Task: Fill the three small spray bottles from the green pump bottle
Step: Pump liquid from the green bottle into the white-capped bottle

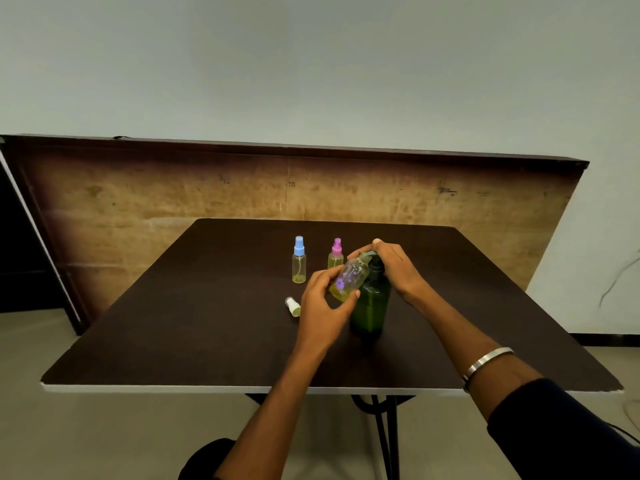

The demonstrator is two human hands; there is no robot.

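1. The step in hand looks like the filling of the third small bottle [349, 277]. It is uncapped, carries a purple flower print, and is tilted with its mouth up against the spout of the green pump bottle [371, 303], which stands upright near the middle of the table [173, 323].
2. To do this well, I would keep the small mouth directly under the spout and press the pump in slow, full strokes, because the opening is narrow and liquid could easily run down the side.
3. Some yellowish liquid shows at the low end of the tilted bottle. It seems only partly full.
4. The left hand [322, 306] holds the small bottle around its lower half, with curled fingers on one side and the thumb on the other.
5. The right hand [391, 265] lies over the pump head with its fingers bent down onto it. Whether it grips or only presses I cannot tell.
6. The blue-capped bottle [299, 261] and the pink-capped bottle [336, 256] stand upright behind, closed, each with a little yellow liquid.
7. A white spray cap [293, 305] lies on its side just left of the left hand — probably the one to screw back on.
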